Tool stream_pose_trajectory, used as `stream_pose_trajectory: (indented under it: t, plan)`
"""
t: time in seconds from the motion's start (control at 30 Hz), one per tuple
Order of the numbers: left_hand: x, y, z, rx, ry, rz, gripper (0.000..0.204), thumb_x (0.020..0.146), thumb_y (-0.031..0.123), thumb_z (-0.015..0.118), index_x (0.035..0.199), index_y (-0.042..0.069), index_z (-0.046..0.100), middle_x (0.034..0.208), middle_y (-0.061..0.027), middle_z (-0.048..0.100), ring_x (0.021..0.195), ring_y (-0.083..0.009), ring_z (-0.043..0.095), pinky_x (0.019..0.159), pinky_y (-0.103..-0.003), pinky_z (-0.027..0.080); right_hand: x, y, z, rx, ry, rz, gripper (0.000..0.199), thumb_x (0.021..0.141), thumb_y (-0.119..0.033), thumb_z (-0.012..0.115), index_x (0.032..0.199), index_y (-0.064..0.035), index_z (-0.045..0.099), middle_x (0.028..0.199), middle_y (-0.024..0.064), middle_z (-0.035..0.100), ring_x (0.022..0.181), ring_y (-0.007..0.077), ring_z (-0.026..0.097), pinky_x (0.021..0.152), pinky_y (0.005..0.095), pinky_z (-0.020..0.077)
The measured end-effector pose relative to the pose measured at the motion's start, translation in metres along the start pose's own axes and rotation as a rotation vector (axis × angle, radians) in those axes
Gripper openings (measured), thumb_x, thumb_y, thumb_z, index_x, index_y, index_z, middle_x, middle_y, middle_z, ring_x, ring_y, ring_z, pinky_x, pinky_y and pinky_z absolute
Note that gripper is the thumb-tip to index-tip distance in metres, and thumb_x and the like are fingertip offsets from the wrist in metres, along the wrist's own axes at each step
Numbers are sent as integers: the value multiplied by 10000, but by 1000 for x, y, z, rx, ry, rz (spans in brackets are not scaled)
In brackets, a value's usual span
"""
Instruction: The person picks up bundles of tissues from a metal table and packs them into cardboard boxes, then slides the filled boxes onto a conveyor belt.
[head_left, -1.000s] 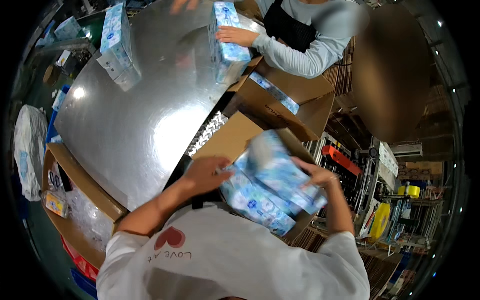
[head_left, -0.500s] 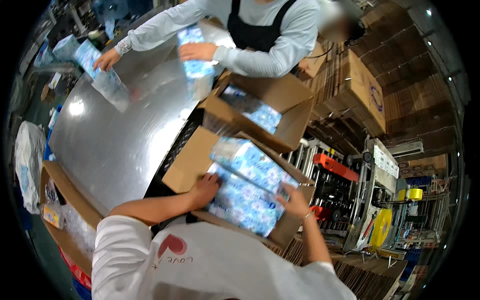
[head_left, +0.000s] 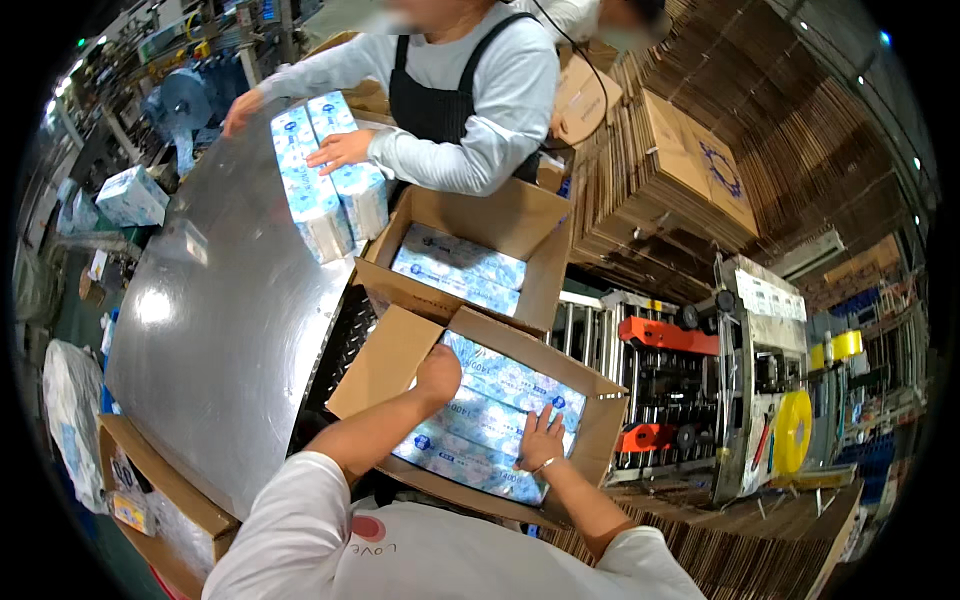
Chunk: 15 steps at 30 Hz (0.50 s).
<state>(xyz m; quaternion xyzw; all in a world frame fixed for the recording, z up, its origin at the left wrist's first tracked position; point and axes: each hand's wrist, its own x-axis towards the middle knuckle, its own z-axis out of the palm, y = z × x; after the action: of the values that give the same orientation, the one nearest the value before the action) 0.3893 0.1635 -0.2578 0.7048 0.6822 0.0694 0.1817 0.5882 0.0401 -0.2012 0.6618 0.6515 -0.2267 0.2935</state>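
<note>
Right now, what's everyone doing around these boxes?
The person wearing the camera has both hands in an open cardboard box, the left hand and right hand pressing flat on blue-and-white packs lying inside. Across the steel table, a co-worker in a dark apron grips upright packs beside a second open box that already holds some.

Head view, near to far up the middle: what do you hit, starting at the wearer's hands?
Right hand → left hand, both on the blue-and-white packs in the near cardboard box → second open box holding more packs → co-worker's hand on upright packs → stacked flat cartons.
</note>
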Motion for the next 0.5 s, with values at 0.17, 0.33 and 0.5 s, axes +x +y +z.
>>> stream_pose_trajectory:
  t: [0.17, 0.33, 0.5]
  plan:
    - [-23, -19, -61, -292, 102, 421, 399, 776, 229, 579, 1073, -28, 505, 1091, -221, 517, 983, -379, 526, 879, -441, 392, -21, 40, 13, 143, 193, -162, 911, 654, -321, 733, 1340, -26, 211, 1385, 293, 181, 1261, 469, 224, 1007, 514, 251]
    - [-31, -116, -30, -247, 14, -528, 588, 765, 408, 599, 1164, -9, 485, 1111, -237, 527, 990, -406, 528, 850, -469, 411, -65, 94, -17, 212, 1134, -45, 548, 716, -230, 657, 1146, 41, 454, 1147, 265, 462, 1058, 427, 435, 915, 483, 345]
    - [-38, -126, -113, -958, -415, -242, 439, 832, 369, 535, 1067, 0, 564, 864, -181, 638, 871, -283, 621, 749, -314, 478, -42, 117, 30, 986, 741, -30, 665, 747, -266, 655, 1233, 63, 342, 1230, 248, 421, 1146, 344, 415, 947, 417, 345]
